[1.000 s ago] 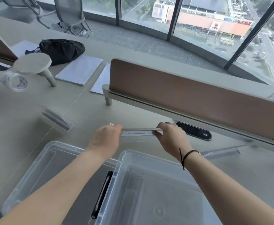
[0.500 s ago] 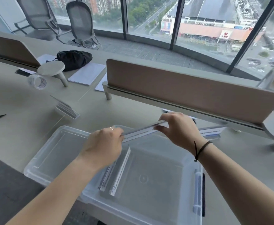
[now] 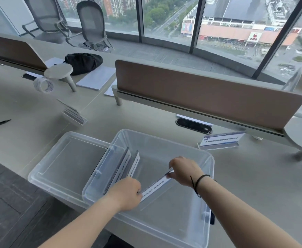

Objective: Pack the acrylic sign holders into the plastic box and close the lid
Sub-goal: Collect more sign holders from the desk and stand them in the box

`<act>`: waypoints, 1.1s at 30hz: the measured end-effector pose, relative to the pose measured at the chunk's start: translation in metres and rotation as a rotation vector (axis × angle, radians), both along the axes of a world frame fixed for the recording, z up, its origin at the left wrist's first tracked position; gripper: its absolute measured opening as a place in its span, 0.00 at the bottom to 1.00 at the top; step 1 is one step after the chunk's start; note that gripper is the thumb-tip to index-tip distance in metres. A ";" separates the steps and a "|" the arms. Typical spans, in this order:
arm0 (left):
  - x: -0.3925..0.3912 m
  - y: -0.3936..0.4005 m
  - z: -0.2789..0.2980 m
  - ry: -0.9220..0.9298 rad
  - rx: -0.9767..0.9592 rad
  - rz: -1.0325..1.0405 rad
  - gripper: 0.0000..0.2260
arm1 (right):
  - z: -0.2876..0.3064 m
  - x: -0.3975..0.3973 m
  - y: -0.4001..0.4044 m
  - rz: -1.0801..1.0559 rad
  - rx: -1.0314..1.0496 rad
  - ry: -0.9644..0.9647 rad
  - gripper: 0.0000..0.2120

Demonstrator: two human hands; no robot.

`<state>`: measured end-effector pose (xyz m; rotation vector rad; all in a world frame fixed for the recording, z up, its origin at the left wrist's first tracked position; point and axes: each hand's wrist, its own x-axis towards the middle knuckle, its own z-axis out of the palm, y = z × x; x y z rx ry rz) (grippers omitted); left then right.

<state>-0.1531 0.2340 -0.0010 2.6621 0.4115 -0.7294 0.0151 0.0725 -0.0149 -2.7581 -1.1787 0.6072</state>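
Sign holder [image 3: 155,187] was held by its two ends inside the clear plastic box [image 3: 212,169] at lower centre of the frame. The left hand [image 3: 127,193] was pinched on the near end, the right hand [image 3: 184,170] pinched on the far end, fingers curled round the strip; the two-ended hold presumably kept the long acrylic piece level and steerable while lowered. It was angled diagonally, probably to be swung parallel to the two sign holders [image 3: 127,165] already stood on edge against the box's left wall, a packing that would save room.

The lid [image 3: 44,174] was laid flat, touching the box on its left, probably kept near for closing. Unpacked were one labelled sign holder [image 3: 221,139] at right of centre, near the desk divider [image 3: 200,93], and another sign holder [image 3: 73,112] at middle left. A tape roll [image 3: 43,85] was noted at upper left.
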 end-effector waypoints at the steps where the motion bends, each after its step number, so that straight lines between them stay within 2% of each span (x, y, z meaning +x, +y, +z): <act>1: 0.000 -0.001 -0.006 0.020 -0.005 0.002 0.17 | -0.007 -0.002 0.001 -0.012 -0.014 0.024 0.15; 9: -0.002 0.003 -0.031 0.053 0.009 0.010 0.16 | -0.044 -0.014 0.008 -0.121 0.028 0.097 0.14; 13: -0.001 0.012 -0.030 0.042 0.004 -0.028 0.16 | -0.045 -0.021 0.008 -0.270 0.149 0.176 0.21; 15: 0.000 0.021 -0.028 -0.042 0.000 -0.013 0.15 | -0.041 -0.028 0.009 -0.440 0.273 0.290 0.30; 18: 0.000 0.039 -0.028 -0.255 0.076 0.013 0.15 | -0.040 -0.040 0.012 -0.745 0.407 0.581 0.43; 21: 0.000 0.052 -0.034 -0.291 0.107 0.058 0.19 | -0.043 -0.055 0.021 -0.905 0.434 0.890 0.44; 24: -0.002 0.057 -0.037 -0.186 0.095 0.147 0.22 | -0.048 -0.067 0.031 -0.913 0.427 1.041 0.44; 27: -0.004 0.057 -0.039 -0.139 0.096 0.150 0.22 | -0.052 -0.070 0.038 -0.905 0.473 1.126 0.40; 33: 0.000 0.057 -0.043 -0.140 0.087 0.182 0.21 | -0.062 -0.064 0.051 -0.826 0.435 1.147 0.39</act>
